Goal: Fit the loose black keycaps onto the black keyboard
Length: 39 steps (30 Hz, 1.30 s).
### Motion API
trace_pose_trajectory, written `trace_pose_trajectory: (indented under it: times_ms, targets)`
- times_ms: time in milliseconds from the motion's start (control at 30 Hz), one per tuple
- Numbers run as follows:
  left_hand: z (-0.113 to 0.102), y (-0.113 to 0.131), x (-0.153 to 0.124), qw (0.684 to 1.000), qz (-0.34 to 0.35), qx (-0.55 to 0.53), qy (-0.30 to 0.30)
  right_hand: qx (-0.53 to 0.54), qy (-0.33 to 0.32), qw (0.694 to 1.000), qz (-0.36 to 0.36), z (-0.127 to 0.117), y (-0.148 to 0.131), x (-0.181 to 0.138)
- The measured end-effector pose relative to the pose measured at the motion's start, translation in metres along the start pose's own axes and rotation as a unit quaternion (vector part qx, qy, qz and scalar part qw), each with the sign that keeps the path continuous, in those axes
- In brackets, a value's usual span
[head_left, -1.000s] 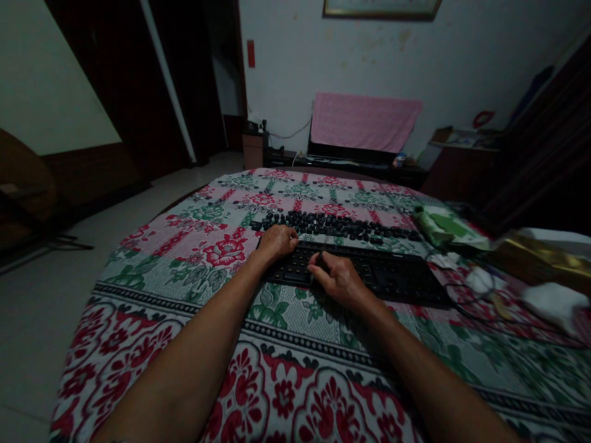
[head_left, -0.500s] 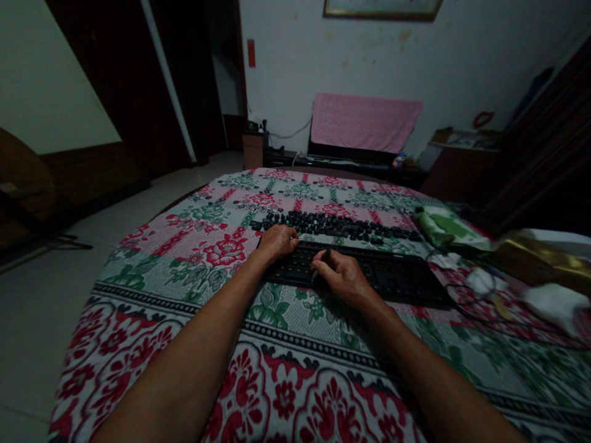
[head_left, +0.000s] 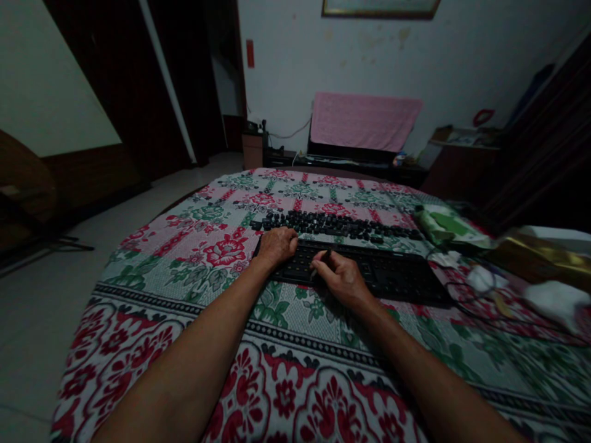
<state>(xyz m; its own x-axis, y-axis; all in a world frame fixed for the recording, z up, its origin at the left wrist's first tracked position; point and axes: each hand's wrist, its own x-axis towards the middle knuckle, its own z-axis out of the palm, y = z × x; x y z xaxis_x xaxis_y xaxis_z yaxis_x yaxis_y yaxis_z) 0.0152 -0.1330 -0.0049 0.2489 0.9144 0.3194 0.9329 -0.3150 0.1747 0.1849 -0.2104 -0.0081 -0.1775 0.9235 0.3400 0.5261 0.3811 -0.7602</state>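
A black keyboard (head_left: 401, 277) lies across the tablecloth with its keycaps off over much of its face. My left hand (head_left: 278, 244) is closed over the keyboard's back left part, fingers curled at its far edge; the fingertips are mostly hidden. In my right hand (head_left: 344, 275) a slim, dark, pen-like tool (head_left: 328, 253) is pinched, its lower end pointing down at the keyboard's middle left. The tool's exact kind is too dark to tell. Just behind the keyboard, loose black keycaps (head_left: 332, 224) are spread in a long band.
A flowered tablecloth (head_left: 221, 289) covers the table. To the right are a green-and-white packet (head_left: 450, 227), crumpled white tissues (head_left: 484, 280), a gold-coloured box (head_left: 538, 255) and the keyboard's black cable (head_left: 480, 317). A pink cloth (head_left: 366, 121) hangs over a dark screen by the wall.
My left hand has turned slightly, its fingers curling in more. The right hand with the tool has barely shifted.
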Motion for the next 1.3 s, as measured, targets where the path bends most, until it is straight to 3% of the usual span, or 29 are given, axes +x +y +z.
trace_pose_trajectory:
  times_ms: [233, 500, 733, 1100, 1300]
  targets:
    - [-0.002, 0.001, 0.001, 1.0, -0.014, 0.0, -0.013, -0.058, -0.06, 0.995, -0.049, -0.007, -0.01, 0.005]
    - [-0.001, -0.002, 0.002, 1.0, 0.006, -0.012, -0.013, -0.003, -0.068, 0.998, -0.012, -0.009, -0.005, 0.007]
    - [-0.001, -0.002, 0.002, 1.0, 0.0, -0.013, -0.023, 0.036, -0.152, 0.988, -0.002, -0.021, -0.004, 0.013]
    - [0.0, -0.001, 0.002, 1.0, 0.005, 0.002, -0.007, -0.031, -0.072, 0.997, -0.024, -0.007, -0.009, 0.009]
    - [0.0, -0.001, 0.002, 1.0, 0.01, -0.001, -0.001, -0.08, -0.063, 0.992, -0.068, -0.005, -0.012, 0.005]
